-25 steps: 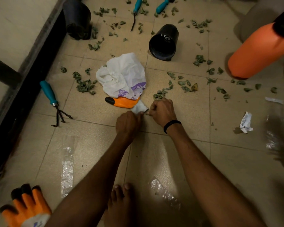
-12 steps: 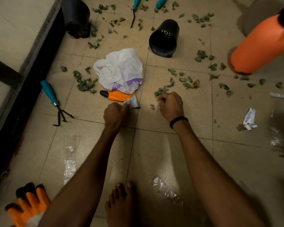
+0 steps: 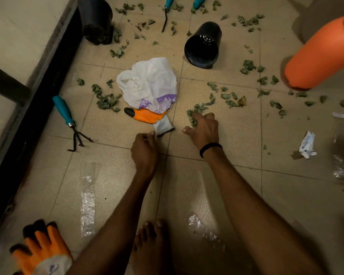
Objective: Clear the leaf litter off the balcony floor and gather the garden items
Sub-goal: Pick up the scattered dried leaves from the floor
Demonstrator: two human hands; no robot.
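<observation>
The left hand (image 3: 144,149) is staying low over the floor (image 3: 236,135) with its fingers curled in. Its fingertips are right at the corner of the grey cuff of an orange glove (image 3: 147,116). I cannot tell if it is pinching the cuff or only touching it.

The orange glove is lying flat on the floor. A white plastic bag (image 3: 147,84) is lying over its finger end.

The right hand (image 3: 204,130) is just beside the cuff and is wearing a black band (image 3: 210,146) at the wrist. Its fingers are bending down over a little heap of dry green leaves (image 3: 196,111) and closing on some of them. Its thumb is sticking out to the side. More leaves are lying all over the tiles, on both sides of the bag and far back.

A black pot (image 3: 203,46) is lying on its side behind the bag. Another black pot (image 3: 95,18) is lying by the dark frame at the far left. A small rake (image 3: 65,112) with a blue-green handle is lying to the left of the bag, apart from it. A big orange bottle (image 3: 322,56) is showing at the right. A second glove (image 3: 42,253) is lying in the near left corner.
</observation>
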